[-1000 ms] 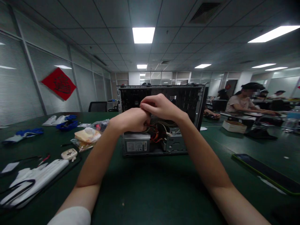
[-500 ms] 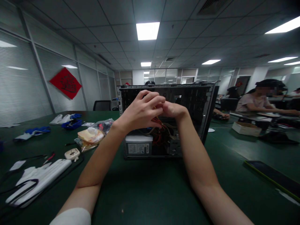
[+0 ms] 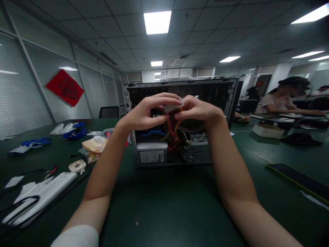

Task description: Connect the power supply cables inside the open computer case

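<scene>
In front of me an opened computer case (image 3: 180,83) stands on the green table. At its opening, both of my hands are around a pale, wide cable connector (image 3: 172,107) with a bundle of red, yellow and black wires (image 3: 175,124) hanging from it. My left hand (image 3: 151,109) pinches the connector from the left, fingers above and thumb below. My right hand (image 3: 196,109) closes on its right end and the wires. Low in the case sits a power supply (image 3: 152,154) with a label, and right of it a metal drive cage (image 3: 197,152).
On the left lie a white power strip (image 3: 48,195), a small cream-coloured case (image 3: 77,166), plastic bags (image 3: 95,144) and blue-and-white gloves (image 3: 31,145). At the right are a dark flat panel (image 3: 299,181), a white box (image 3: 268,130) and a seated person (image 3: 279,99).
My hands have drawn apart slightly, and the connector with its wires now shows between them. My right hand has moved right. The view has tilted a little downward.
</scene>
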A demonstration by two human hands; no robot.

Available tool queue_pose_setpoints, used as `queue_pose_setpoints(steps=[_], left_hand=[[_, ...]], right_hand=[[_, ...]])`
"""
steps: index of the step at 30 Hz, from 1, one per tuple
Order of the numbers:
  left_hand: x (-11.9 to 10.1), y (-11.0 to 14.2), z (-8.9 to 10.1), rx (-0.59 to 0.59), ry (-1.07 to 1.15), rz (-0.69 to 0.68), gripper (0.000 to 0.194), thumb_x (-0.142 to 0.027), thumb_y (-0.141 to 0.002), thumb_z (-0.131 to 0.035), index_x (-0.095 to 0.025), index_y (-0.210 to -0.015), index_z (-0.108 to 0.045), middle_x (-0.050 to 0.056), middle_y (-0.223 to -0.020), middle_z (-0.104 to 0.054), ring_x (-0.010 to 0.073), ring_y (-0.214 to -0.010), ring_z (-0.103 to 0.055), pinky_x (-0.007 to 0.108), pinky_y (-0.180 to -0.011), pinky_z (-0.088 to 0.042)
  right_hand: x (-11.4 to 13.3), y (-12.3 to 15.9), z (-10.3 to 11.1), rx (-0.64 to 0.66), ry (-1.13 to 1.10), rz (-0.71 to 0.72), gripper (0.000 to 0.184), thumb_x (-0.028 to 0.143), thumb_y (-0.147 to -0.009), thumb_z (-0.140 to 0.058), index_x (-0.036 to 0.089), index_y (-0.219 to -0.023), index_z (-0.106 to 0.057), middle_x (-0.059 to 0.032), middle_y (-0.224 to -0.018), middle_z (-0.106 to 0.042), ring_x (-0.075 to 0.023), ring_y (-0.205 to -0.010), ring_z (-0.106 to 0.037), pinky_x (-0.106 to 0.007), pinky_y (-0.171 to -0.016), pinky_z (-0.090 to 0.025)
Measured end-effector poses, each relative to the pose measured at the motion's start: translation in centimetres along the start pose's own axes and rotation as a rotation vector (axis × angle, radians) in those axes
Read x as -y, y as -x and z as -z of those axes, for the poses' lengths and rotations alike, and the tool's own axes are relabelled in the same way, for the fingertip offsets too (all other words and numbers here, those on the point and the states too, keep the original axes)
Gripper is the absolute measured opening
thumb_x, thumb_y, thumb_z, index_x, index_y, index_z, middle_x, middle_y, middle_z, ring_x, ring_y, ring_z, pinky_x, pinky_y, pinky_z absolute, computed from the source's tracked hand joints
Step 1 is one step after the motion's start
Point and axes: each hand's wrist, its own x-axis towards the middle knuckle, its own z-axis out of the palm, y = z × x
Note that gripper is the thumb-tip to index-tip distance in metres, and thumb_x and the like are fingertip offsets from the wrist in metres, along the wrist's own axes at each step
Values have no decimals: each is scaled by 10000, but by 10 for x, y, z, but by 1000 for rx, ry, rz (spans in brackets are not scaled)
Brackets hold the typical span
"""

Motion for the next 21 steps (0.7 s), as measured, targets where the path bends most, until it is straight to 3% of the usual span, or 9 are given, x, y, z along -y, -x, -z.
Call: queue_pose_setpoints(steps=[4,9,13,18,21], left_hand=[[-5,-3,-3,19,-29,36,570,-150,-918,-526,-262,-1471,-608,68,-1570,-589,267,-1457,-561,410,-1177,-527],[-3,-6,-11,-22,-49,105,730,-138,-899,-488,-248,-1616,-406,87,-1586,-569,256,-1426,-588,337,-1112,-571],[11,-10,-24,-18,19,117,688,-145,-887,-524,-179,-1568,-429,137,-1553,-586,269,-1350,-642,337,-1084,-584],[36,-15,-42,-112,289,75,709,-121,-782,-549,-159,-1489,-503,123,-1391,-681,247,-1214,-701,329,-997,-605],[33,-17,-45,-182,216,57,658,-90,-767,-537,-130,-1422,-563,120,-1318,-700,220,-1152,-701,304,-969,-590]], right_hand=[[15,4,1,-59,140,23,339,471,-897,-817,136,-845,-817,-2,-718,-673,-121,-696,-557,-234,-620,-442],[18,5,0,-69,151,23,337,484,-897,-822,148,-906,-834,-24,-802,-726,-147,-768,-599,-259,-696,-484],[13,6,1,-110,136,10,354,500,-868,-852,147,-885,-833,-33,-803,-739,-142,-734,-608,-256,-669,-486],[8,9,6,-164,171,-36,368,517,-858,-858,149,-867,-834,-28,-766,-735,-133,-680,-611,-241,-610,-476],[6,10,7,-178,156,-58,331,476,-857,-863,147,-892,-845,-34,-805,-762,-138,-704,-648,-247,-658,-523]])
